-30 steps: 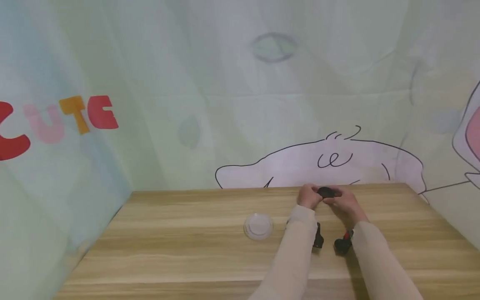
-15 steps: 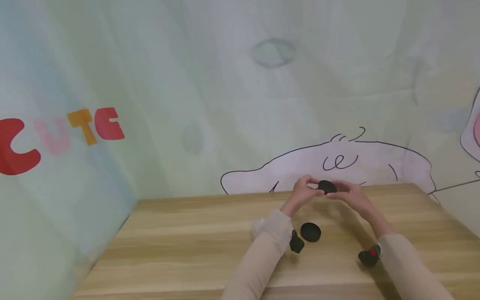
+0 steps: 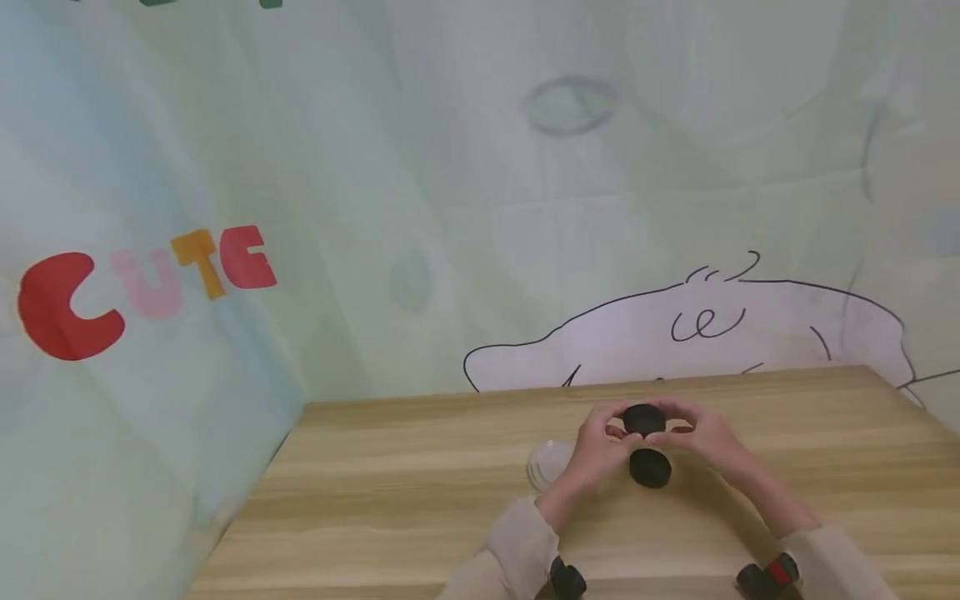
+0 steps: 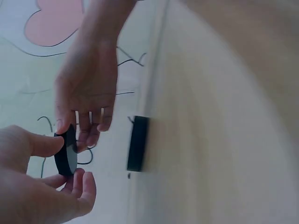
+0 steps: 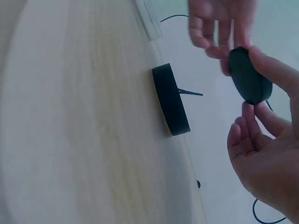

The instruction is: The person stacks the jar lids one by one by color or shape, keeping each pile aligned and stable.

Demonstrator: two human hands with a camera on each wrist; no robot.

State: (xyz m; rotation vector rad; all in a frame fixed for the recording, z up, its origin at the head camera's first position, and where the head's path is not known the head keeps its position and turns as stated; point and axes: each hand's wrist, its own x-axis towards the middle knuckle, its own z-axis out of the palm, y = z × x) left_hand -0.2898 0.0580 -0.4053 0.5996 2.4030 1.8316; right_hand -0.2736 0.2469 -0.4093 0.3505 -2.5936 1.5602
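Both hands hold a thick black disc point(image 3: 643, 419) by its rim, above the table. My left hand point(image 3: 597, 446) pinches its left side between thumb and fingers, and my right hand point(image 3: 708, 440) pinches the opposite side. In the left wrist view the disc point(image 4: 66, 151) is tilted nearly edge-on, its face catching grey light. Just below and nearer to me, a second black disc point(image 3: 649, 468) of similar look lies flat on the table, apart from the held one. A round clear plastic container or lid point(image 3: 547, 462) sits left of it, partly hidden behind my left hand.
The wooden tabletop point(image 3: 390, 492) ends at a back edge against a printed cloth backdrop point(image 3: 420, 208). A tiny dark object point(image 3: 660, 381) shows at that edge. Wrist cameras point(image 3: 567, 579) are strapped under both sleeves.
From low at the table's back edge, the disc has come up and then nearer to me in both hands, close over the other disc, which my left arm hid earlier. The head view has shifted too.
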